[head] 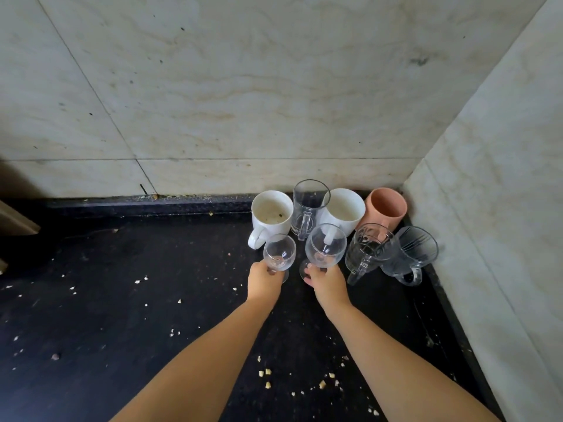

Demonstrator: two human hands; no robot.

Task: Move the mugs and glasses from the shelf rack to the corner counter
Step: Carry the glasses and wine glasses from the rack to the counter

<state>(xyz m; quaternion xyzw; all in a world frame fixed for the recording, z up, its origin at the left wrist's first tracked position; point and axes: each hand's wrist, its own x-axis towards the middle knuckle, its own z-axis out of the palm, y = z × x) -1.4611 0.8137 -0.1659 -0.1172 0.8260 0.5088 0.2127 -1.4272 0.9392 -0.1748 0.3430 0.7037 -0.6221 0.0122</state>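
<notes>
Now both hands' fingers (308,272) closed around wine glasses' (279,254) stems, bowls above.

Soft, even daylight fills the view, brightest on the marble wall (243,86). The black surface (122,300) stays dim and swallows shadows (only pale crumbs stand out). Small highlights glint on the glass rims. Focus is fairly sharp centrally; wide-angle distortion bends the tile lines toward the edges.
</notes>
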